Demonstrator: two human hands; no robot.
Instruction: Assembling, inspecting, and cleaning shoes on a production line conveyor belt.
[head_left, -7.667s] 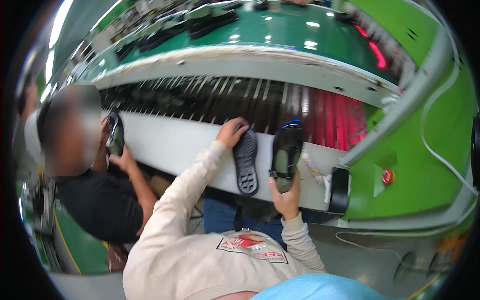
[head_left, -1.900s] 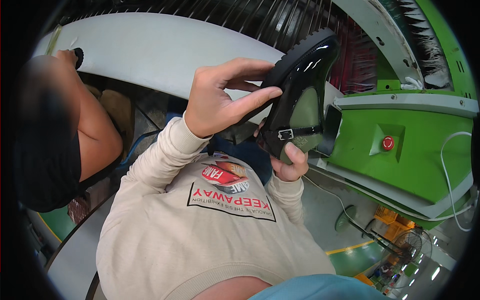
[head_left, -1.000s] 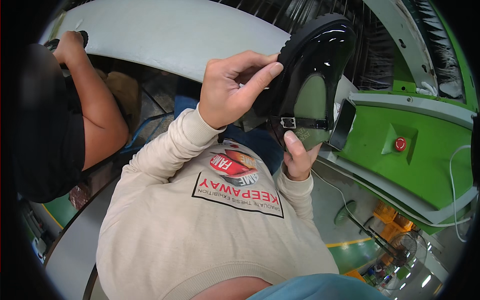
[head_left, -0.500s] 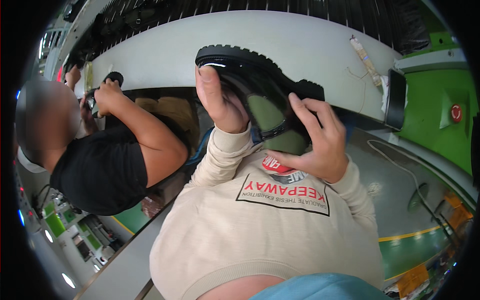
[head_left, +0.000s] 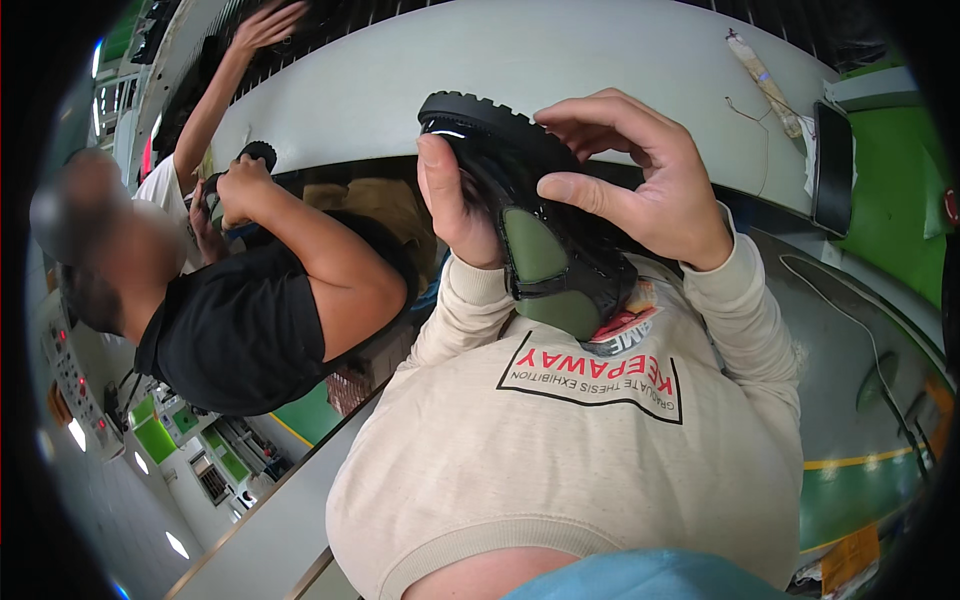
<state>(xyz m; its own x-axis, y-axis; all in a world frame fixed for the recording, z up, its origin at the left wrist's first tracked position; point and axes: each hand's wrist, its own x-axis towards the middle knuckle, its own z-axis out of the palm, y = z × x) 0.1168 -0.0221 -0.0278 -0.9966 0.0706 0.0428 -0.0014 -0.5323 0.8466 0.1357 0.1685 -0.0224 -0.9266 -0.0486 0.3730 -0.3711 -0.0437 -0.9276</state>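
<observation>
A glossy black boot (head_left: 540, 245) with green side panels and a chunky lugged sole is held up before my chest, its toe pointing up and away. My left hand (head_left: 460, 205) is closed on the toe end, thumb against the glossy upper. Across the boot's right side, my right hand (head_left: 650, 170) curves over the sole (head_left: 490, 115), fingers at its far edge and thumb along its near side. The palm side of the right hand and the boot's far side are hidden.
A pale worktable (head_left: 400, 115) spans the far side, with a wrapped stick (head_left: 765, 80) and a dark flat device (head_left: 832, 170) at right. Close on my left, a co-worker in black (head_left: 250, 340) holds a black shoe. Another person's arm (head_left: 215, 105) reaches across beyond. Green machinery (head_left: 890, 170) stands right.
My right hand has moved from the boot's heel end and green panel up to the sole nearer the toe. The boot has turned steeper. Another person's arm has risen at far left.
</observation>
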